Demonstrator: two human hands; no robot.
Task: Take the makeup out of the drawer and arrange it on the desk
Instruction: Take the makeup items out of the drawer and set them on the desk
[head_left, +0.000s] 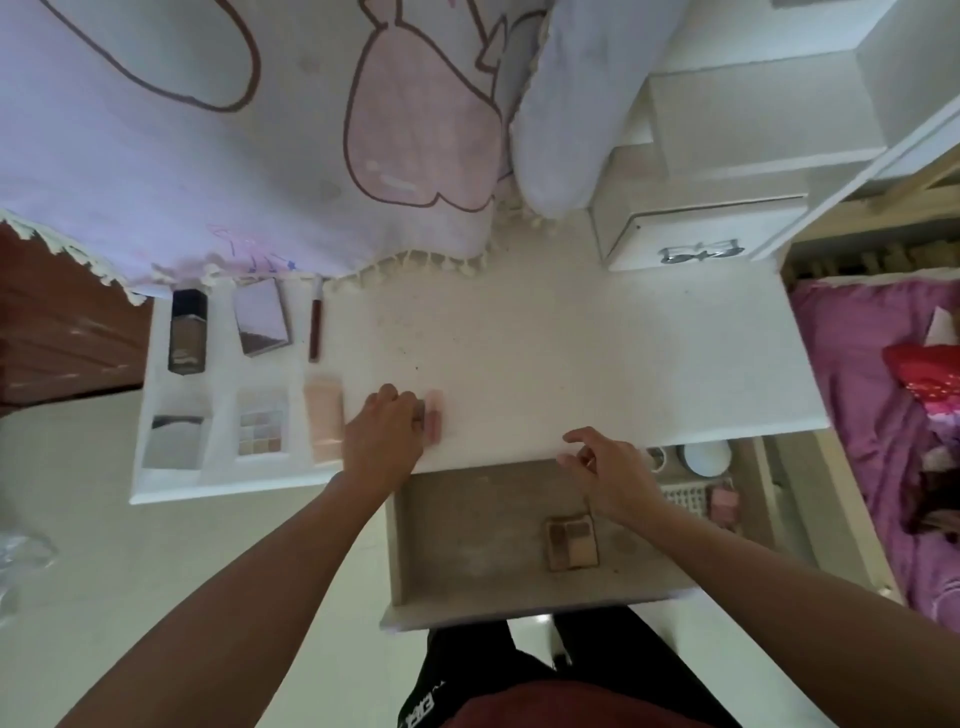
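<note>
The drawer (467, 545) stands pulled out toward me from under the desk (571, 364), its floor mostly bare, with room to reach in anywhere left of the one piece lying in it: a small brown-and-beige eyeshadow quad (571, 540), flat on the drawer's floor toward its right side. My right hand (608, 473) hovers over the drawer's back right part, where the desk's front edge crosses above it, fingers loosely curled and holding nothing; the quad lies just below and toward me from that wrist, not touched. My left hand (384, 436) is on the desktop just beyond the drawer's back left corner, fingers curled round a small pink tube (434, 423) with a grey cap, which lies against the desk surface on the drawer-side of my knuckles. Beyond the drawer's back edge the desktop is a wide pale stretch running to a white box (696, 234) at the far right. Left of the drawer, two rows are laid out on the desk: nearer me a mirrored compact (174, 441), a multi-shade palette (262, 426) and a pink case (324, 426), the last partly under my left hand; farther off a dark bottle (187, 332), a lavender compact (262, 322) and a slim dark red tube (315, 327), close under the fringe of a hanging cloth (260, 130). Right of the drawer a second open compartment holds a round white jar (706, 457) and a pink item (724, 501).
</note>
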